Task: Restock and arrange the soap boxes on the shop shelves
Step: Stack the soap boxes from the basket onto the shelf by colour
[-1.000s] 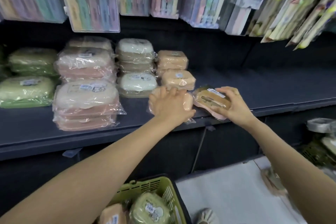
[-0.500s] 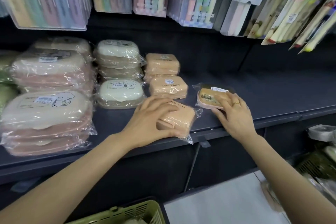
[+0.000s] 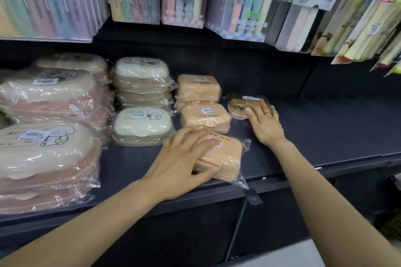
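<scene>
Item: peach rectangular plastic soap box in clear wrap (image 3: 219,158), lying at the front edge of the dark shop shelf (image 3: 325,141), in line with two like boxes behind it. It is covered by the left hand (image 3: 184,158), fingers spread over the lid and thumb pressed against the near side; the hold is loose, more a press than a firm grip.

Item: small brown-lidded oval soap box in clear wrap (image 3: 240,107), set further back on the shelf, just right of the peach row. It is touched by the right hand (image 3: 265,123), whose straight fingers are laid flat on its lid.

Adjacent stock: cream oval soap boxes (image 3: 142,124) and large pink-and-cream wrapped boxes (image 3: 47,147), stacked to the left.

Step in hand, as judged: placement and squaring of both boxes. The next move is judged to call for the peach box to be pushed back flush with its row, its print turned to match, and the brown box aligned beside it.
</scene>
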